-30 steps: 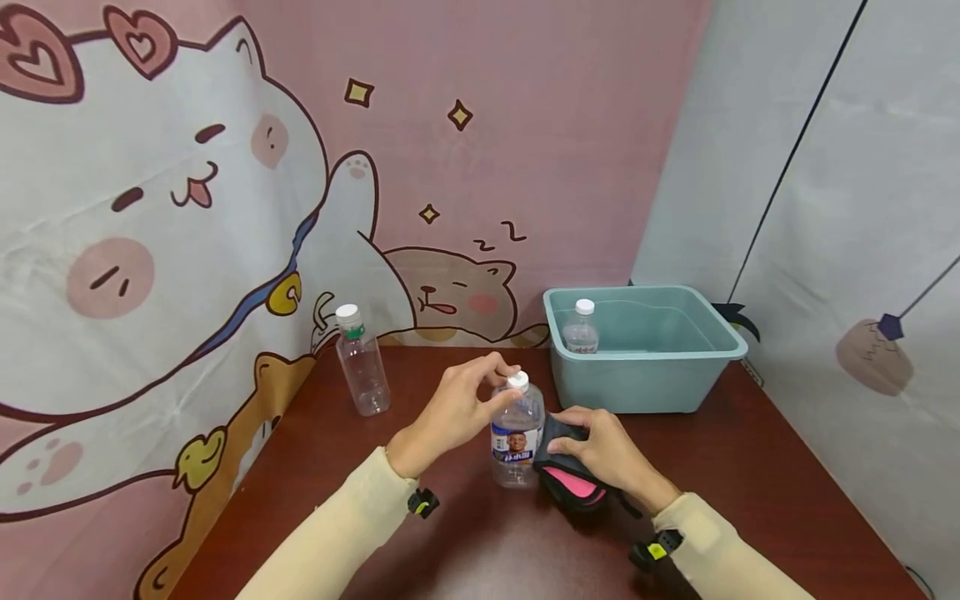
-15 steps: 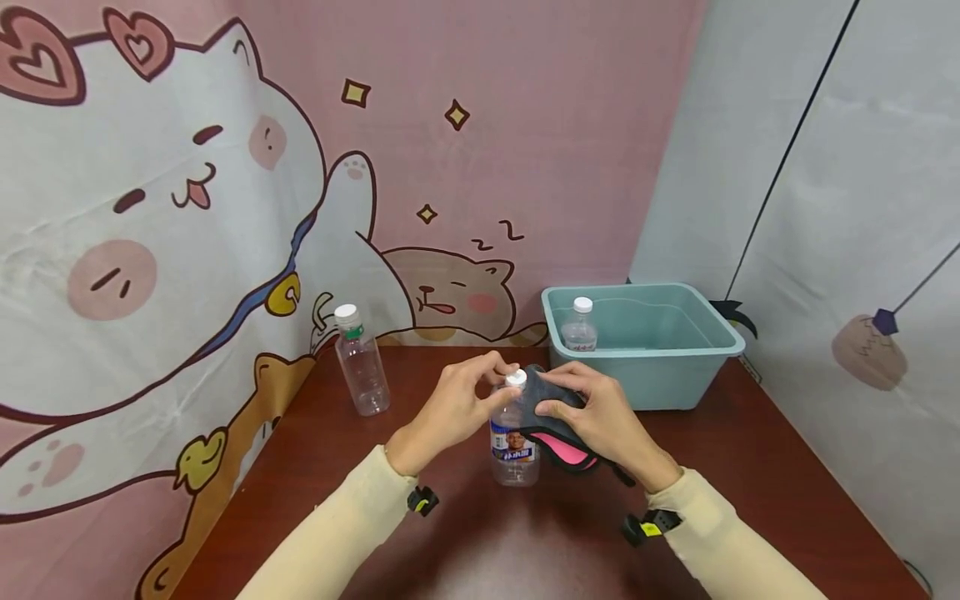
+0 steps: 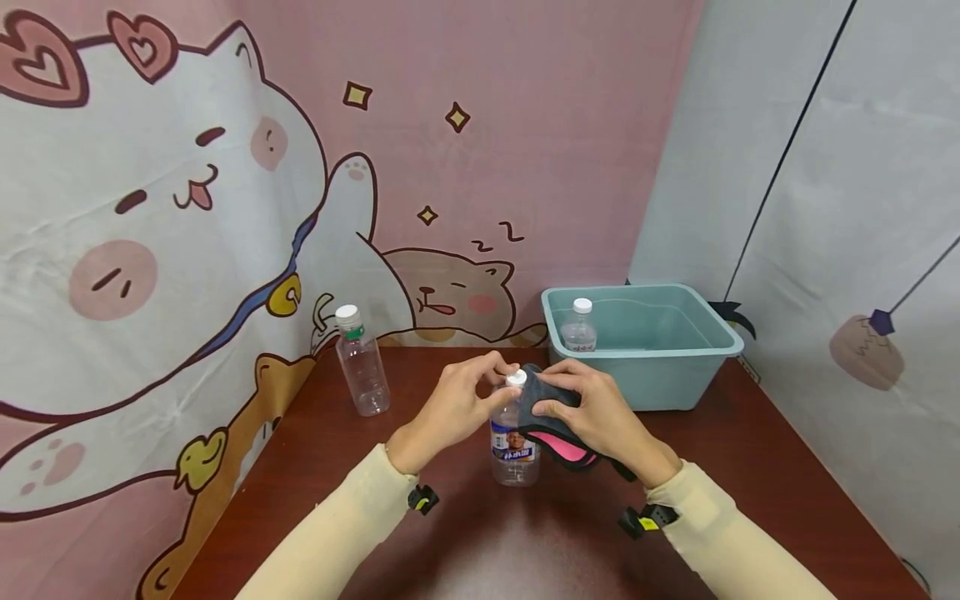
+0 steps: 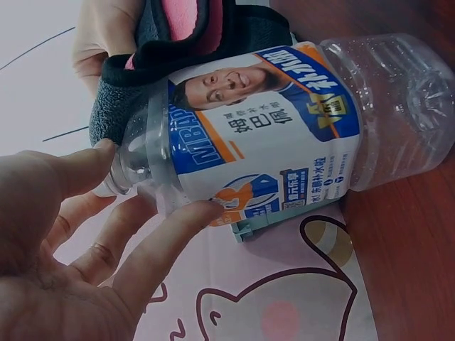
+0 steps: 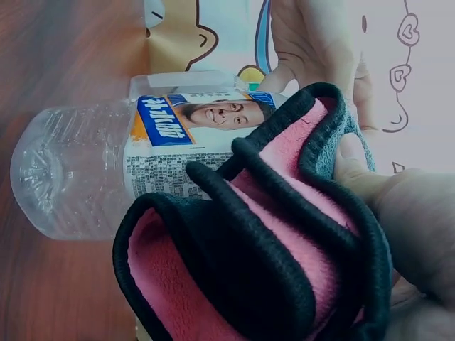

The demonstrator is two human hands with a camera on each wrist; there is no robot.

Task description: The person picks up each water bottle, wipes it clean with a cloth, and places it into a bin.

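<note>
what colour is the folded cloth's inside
The cloth is pink inside, clearest in the right wrist view.

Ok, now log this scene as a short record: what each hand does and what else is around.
Left hand: grips the white cap of a blue-and-white-labelled clear plastic bottle
Right hand: holds a folded dark-grey and pink cloth against that bottle's upper part
Standing at left: white-capped, green-banded clear plastic bottle
Right rear: rectangular pale-teal plastic bin, with another white-capped clear bottle inside
Surface: dark red-brown table
</note>
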